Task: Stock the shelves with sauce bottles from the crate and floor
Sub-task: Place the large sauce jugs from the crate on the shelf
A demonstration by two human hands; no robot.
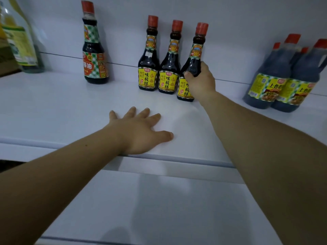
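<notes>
- The right hand (pixel 200 80), upper centre of the frame, grips a sauce bottle (pixel 193 62) round its dark shoulder, thumb on the near side and fingers wrapped behind the glass
- That bottle has a red cap and a yellow label; it is the rightmost of a row of three and leans slightly toward the upper right
- Its base is down at the shelf surface, but I cannot tell whether it rests fully
- The middle bottle (pixel 169 71) and the leftmost bottle (pixel 148 68) of the row stand upright against the white back wall (pixel 230 32), same red caps and yellow labels, their bodies pressed side by side
- The held bottle sits just beside the middle one and a little nearer the shelf's front
- The left hand (pixel 139 131), at the centre of the frame, lies palm down on the white shelf (pixel 62 106), fingers straight and spread wide, holding nothing, wrist at the front edge
- Left of the row, well apart, a taller bottle with a green checked label (pixel 94 55) stands upright
- At the far upper left are a pale oil bottle (pixel 21 43) and part of a cardboard box (pixel 5 57)
- At the right edge two large dark jugs (pixel 269 82) with red caps and yellow labels stand close together
- A lower shelf (pixel 159 209) fills the bottom of the frame between the forearms
</notes>
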